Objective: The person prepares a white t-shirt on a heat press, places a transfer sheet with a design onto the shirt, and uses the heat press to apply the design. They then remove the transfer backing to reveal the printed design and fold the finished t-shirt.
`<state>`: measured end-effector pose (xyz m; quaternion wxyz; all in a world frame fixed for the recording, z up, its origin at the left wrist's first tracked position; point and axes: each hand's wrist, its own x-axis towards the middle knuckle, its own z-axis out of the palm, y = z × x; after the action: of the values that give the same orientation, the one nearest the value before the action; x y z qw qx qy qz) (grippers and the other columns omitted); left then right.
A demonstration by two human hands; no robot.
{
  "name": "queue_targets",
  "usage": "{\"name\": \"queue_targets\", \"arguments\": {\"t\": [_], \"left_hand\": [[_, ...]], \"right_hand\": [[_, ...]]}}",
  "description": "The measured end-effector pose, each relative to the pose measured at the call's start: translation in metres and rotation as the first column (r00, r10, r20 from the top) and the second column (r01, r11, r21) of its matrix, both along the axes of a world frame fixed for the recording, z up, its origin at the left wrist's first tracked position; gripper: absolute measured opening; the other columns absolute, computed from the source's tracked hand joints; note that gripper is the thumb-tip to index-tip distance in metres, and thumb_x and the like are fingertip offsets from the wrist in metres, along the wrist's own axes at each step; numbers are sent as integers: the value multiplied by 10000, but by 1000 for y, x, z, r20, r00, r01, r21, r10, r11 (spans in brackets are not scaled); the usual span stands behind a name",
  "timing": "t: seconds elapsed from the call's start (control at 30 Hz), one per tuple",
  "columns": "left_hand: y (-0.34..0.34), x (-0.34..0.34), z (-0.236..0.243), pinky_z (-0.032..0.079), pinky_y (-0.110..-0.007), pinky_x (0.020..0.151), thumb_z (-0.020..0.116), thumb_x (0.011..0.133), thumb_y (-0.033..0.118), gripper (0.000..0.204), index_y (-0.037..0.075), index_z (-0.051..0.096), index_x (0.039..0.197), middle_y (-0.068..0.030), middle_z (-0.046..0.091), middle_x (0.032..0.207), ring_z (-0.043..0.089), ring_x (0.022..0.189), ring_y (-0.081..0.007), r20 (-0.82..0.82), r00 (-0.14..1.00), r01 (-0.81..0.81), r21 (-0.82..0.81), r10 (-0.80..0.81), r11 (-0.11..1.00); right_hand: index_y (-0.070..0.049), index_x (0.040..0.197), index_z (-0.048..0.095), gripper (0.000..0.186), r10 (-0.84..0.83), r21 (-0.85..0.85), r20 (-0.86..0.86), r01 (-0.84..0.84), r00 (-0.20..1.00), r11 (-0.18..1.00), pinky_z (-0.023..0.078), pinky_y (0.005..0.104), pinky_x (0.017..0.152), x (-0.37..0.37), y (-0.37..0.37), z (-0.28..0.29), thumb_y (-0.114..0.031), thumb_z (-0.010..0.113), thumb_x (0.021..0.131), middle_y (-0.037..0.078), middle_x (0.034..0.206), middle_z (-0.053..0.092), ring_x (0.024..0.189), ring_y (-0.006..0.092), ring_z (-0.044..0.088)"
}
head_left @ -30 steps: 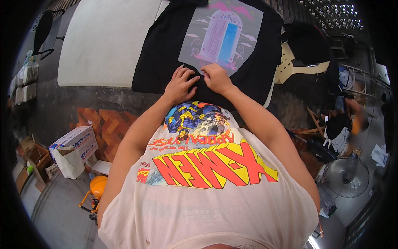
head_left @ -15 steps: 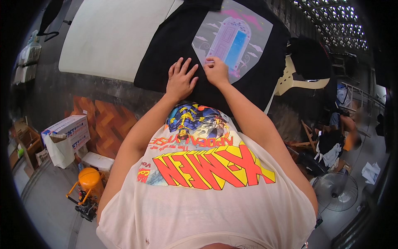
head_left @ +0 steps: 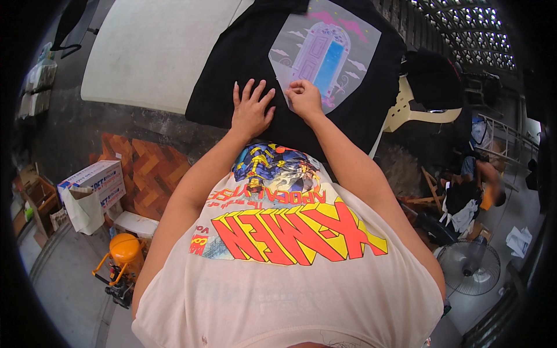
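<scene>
A black T-shirt [head_left: 223, 75] lies spread at the top middle. On it is a greyish, many-sided sheet [head_left: 354, 64] printed with a purple door, a blue opening, clouds and pink streaks. My left hand [head_left: 252, 109] rests palm down on the black cloth left of the sheet's lower end, its fingers spread. At the sheet's lower left edge, my right hand [head_left: 306, 100] is closed in a pinch on that edge. The thumb and fingertips hide part of the door's foot.
A white board [head_left: 154, 52] extends left beneath the shirt. Beyond the shirt's right side is a cream plastic chair [head_left: 426, 116] with black cloth [head_left: 432, 81] on it. Lower right stands a fan [head_left: 469, 267]; lower left, an orange machine [head_left: 126, 249] and a white box [head_left: 104, 181].
My left hand's fingers have spread wider and shifted slightly left. My right hand has moved slightly right, still pinching the sheet's edge.
</scene>
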<state>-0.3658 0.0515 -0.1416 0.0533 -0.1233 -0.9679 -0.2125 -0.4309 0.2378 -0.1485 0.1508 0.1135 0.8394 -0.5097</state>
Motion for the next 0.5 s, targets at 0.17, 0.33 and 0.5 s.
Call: {"name": "queue_targets", "arguments": {"t": [0.17,0.33,0.5], "left_hand": [[0,-1,2,81,-594,1231,709,881,342,461,220,653,1322,-93,528,1447,332,1470,-320,-6,1000,6,-6,-6,1000],[0,-1,-2,95,-604,1232,709,871,346,457,213,658,1305,-87,542,1401,336,1463,-324,-41,999,5,9,-4,1000],[3,-1,4,120,-582,1227,719,860,289,411,176,675,1252,-71,570,1349,398,1414,-303,-76,997,-14,40,17,999]], "right_hand": [[-12,1074,700,245,186,119,-164,-168,969,979,561,342,759,4,10,17,-111,750,856,123,952,749,846,224,710],[-56,1081,705,313,656,540,-209,-474,726,696,520,418,929,25,74,55,-149,786,793,127,1065,717,1050,322,666],[-78,1075,709,292,798,644,-331,-497,503,581,492,434,937,39,101,47,-132,770,794,76,1071,700,1063,288,639]]}}
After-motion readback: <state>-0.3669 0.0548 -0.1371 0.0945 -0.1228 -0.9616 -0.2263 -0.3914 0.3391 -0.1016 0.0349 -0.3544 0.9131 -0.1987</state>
